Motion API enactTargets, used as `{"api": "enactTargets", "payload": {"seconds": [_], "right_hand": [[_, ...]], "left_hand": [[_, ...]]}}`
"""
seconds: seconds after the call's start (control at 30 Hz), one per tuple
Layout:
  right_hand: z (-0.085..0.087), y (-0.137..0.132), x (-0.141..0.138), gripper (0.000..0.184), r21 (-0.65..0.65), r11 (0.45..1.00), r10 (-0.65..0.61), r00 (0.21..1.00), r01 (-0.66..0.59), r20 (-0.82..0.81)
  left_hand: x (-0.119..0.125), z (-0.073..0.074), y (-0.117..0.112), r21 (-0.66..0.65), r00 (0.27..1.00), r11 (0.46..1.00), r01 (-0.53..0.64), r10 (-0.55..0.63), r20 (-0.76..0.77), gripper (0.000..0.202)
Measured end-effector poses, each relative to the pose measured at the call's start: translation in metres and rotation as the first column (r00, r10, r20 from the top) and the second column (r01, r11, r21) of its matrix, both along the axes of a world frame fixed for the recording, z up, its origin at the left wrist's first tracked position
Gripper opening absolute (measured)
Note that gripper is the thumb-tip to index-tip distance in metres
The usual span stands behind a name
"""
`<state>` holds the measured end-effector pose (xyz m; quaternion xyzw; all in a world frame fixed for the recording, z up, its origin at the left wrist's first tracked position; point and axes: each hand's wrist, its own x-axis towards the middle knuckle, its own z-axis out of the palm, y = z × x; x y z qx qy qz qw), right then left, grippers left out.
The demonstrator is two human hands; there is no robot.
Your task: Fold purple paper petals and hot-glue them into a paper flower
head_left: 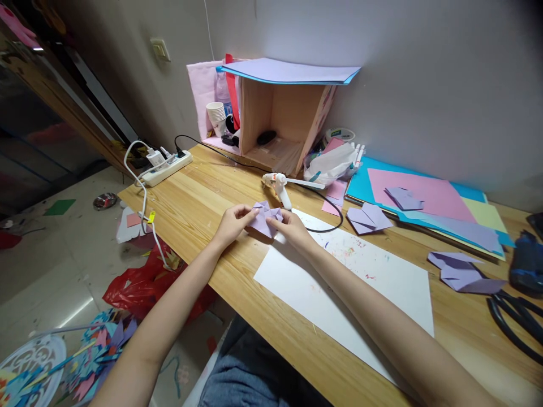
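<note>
Forearms [360, 299], hands [232, 224] pinching creased lilac paper [263, 221]

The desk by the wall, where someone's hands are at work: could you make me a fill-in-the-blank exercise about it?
The folded paper between the left hand and right hand is coloured ____.
The plastic bag below the tabletop is coloured ____.
In the picture, the power strip lies to the ____ of the glue gun.
Apart from its coloured specks, the big sheet is ____.

Missing words: purple; red; left; white.

Desk [186, 206] brightly lit; dim floor [63, 249] streaked with glare; edges stretched
</note>
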<state>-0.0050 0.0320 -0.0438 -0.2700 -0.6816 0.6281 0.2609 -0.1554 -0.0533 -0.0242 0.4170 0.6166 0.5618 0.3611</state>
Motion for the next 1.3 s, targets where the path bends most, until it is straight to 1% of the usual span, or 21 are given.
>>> {"api": "enactTargets", "payload": {"seconds": [0.13,0.2,0.27,0.37,0.47,0.63,0.73,0.83,0.93,1.03,1.1,1.2,1.3], "right_hand": [[-0.0005,-0.0046,0.0005,0.028,0.098,0.995,-0.009,1.0,0.006,0.027],[-0.0009,-0.0065,0.0007,0.027,0.157,0.987,-0.023,0.999,0.017,0.038],[-0.0013,-0.0077,0.0007,0.027,0.188,0.981,-0.048,0.998,0.042,0.029],[-0.0022,-0.0078,0.0008,0.029,0.168,0.981,-0.104,0.995,0.102,0.007],[-0.0026,-0.0075,0.0011,0.029,0.156,0.977,-0.149,0.989,0.146,0.009],[-0.002,-0.0079,0.0013,0.028,0.176,0.972,-0.16,0.987,0.157,0.0],[-0.0018,-0.0071,0.0011,0.028,0.171,0.967,-0.195,0.981,0.191,0.007],[-0.0015,-0.0061,0.0014,0.028,0.147,0.966,-0.214,0.977,0.211,0.009],[-0.001,-0.0062,0.0018,0.029,0.127,0.972,-0.199,0.98,0.198,-0.003],[-0.0012,-0.0072,0.0019,0.028,0.136,0.977,-0.165,0.986,0.164,-0.007],[-0.0019,-0.0078,0.0017,0.028,0.168,0.976,-0.143,0.99,0.14,0.004],[-0.0033,-0.0078,0.0011,0.029,0.212,0.969,-0.135,0.991,0.128,0.016],[-0.0042,-0.0069,0.0008,0.03,0.21,0.966,-0.157,0.987,0.15,0.02]], "left_hand": [[0.0003,-0.0023,-0.0004,0.013,0.999,0.999,-0.047,0.047,-0.013,0.034],[-0.0003,-0.0031,-0.0003,0.018,0.999,0.999,-0.034,0.034,-0.002,0.033],[-0.0008,-0.0031,-0.0001,0.025,1.0,1.0,-0.001,0.0,0.021,0.029],[-0.0013,-0.0028,0.0005,0.039,0.998,0.999,0.036,-0.038,0.056,0.023],[-0.0023,-0.0042,0.0017,0.036,0.995,0.998,0.045,-0.048,0.085,0.024],[-0.0056,-0.0081,0.003,0.054,0.986,0.999,-0.005,-0.004,0.166,0.031],[-0.0076,-0.0077,0.0027,0.028,0.976,0.999,-0.021,0.014,0.217,0.034],[-0.0087,-0.0053,0.0023,-0.001,0.965,0.995,-0.096,0.093,0.245,0.039],[-0.0073,-0.0027,0.002,-0.01,0.965,0.989,-0.147,0.146,0.22,0.044],[-0.0041,-0.0023,0.0018,0.024,0.984,0.992,-0.124,0.12,0.13,0.045],[-0.0026,-0.0033,0.0018,0.04,0.991,0.993,-0.108,0.104,0.089,0.043],[-0.003,-0.0052,0.0016,0.036,0.992,0.994,-0.1,0.097,0.085,0.042],[-0.0057,-0.0065,0.0014,0.028,0.99,0.996,-0.079,0.075,0.121,0.043]]}}
